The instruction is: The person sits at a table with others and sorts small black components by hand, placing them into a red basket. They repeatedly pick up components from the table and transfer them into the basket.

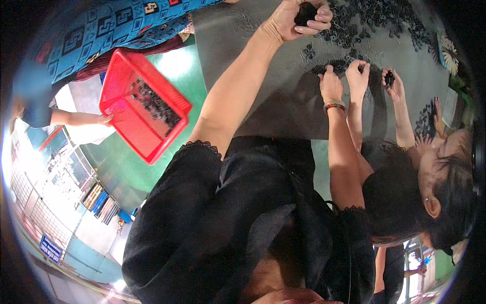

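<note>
- The left hand (pixel 290 25) is closed around a black clump (pixel 306 14), raised over the far part of the tabletop (pixel 276 96). Its fingers curl about the clump from both sides, probably so that it does not slip away.
- The right hand (pixel 332 87) is low over the tabletop, with thumb and forefinger close together beside some dark pieces. I cannot tell whether it is grasping one of them.
- The small black parts (pixel 362 28) lie loosely spread on the tabletop, most thickly at the far right side. This place seems chosen because both this person and the neighbour can reach them.
- Thin curled strands (pixel 244 21) are scattered among and beside the parts; they look like scraps, but I cannot be sure.
- At the right, a co-worker's nearer hand (pixel 357 81) and farther hand (pixel 398 90) each have a dark piece at the fingers, lifted perhaps for a closer look.
- A red plastic basket (pixel 143 136) is beyond the left edge of the tabletop, with black pieces (pixel 157 104) inside. Another person's hand (pixel 104 120) is at its rim, likely to steady it. What supports it below is not visible.
</note>
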A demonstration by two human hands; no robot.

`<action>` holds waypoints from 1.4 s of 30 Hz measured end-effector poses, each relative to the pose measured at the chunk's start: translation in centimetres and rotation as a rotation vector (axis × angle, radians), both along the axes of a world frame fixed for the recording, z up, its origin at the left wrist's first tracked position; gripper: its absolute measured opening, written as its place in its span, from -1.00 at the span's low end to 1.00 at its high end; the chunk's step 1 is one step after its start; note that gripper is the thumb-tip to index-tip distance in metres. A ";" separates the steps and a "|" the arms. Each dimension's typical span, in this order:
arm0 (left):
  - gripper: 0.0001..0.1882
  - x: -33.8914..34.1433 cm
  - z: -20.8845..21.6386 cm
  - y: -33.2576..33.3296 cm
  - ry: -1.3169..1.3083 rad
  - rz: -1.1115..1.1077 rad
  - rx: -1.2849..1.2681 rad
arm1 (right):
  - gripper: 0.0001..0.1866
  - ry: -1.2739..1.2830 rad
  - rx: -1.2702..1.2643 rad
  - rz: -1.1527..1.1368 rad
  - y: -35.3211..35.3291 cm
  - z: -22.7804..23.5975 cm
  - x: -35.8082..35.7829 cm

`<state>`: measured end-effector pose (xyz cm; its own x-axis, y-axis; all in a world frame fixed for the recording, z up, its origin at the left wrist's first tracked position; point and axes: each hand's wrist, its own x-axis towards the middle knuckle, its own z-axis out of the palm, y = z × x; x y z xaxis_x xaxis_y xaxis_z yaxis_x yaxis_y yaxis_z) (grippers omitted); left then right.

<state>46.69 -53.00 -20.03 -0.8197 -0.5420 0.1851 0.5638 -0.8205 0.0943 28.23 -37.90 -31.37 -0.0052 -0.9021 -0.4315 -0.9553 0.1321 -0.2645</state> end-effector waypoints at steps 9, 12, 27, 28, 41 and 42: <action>-0.76 1.0 -6.9 2.6 -1.821 0.100 -1.965 | -0.64 -0.433 -0.199 -0.189 -1.4 0.8 -1.1; -0.75 -0.7 -10.1 5.6 -2.045 -0.337 -1.398 | -0.68 -0.763 -0.168 -0.436 0.5 2.8 -1.9; -0.70 3.1 -10.6 3.9 -1.727 0.061 -1.381 | -0.71 -1.857 0.199 -0.875 -3.7 10.5 0.3; -0.70 4.0 -11.2 3.6 -1.728 0.049 -1.462 | -0.69 -1.630 0.222 -0.754 -4.1 10.4 0.0; -0.78 6.1 1.9 0.8 -0.412 0.006 0.184 | -0.66 -0.216 -0.077 -0.325 -0.9 0.8 5.6; -0.78 5.9 2.2 0.5 -0.420 0.009 0.142 | -0.65 -0.133 0.015 -0.277 -1.5 1.6 5.7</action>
